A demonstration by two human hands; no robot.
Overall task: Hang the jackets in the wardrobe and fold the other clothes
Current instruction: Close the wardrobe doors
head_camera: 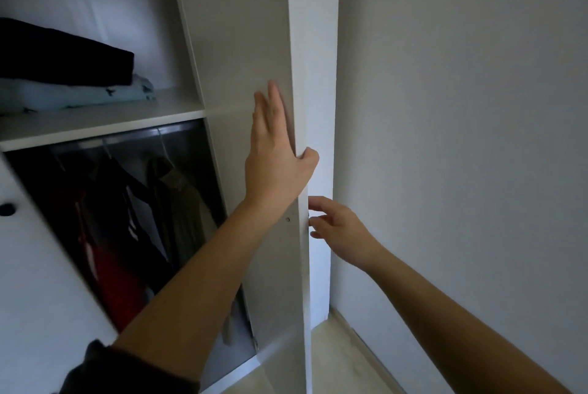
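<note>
Wardrobe door (pixel 245 27): open, edge-on between my hands.
Left hand (pixel 273 158): fingers flat on its inner face, thumb hooked round the edge.
Right hand (pixel 337 226): loosely spread, holding nothing, just beside the outer edge.
Jackets (pixel 127 218): hanging inside on the rail.
Folded clothes (pixel 63 75): stacked on the shelf (pixel 127 120) above.
Wall (pixel 461 107): close on my right.
</note>
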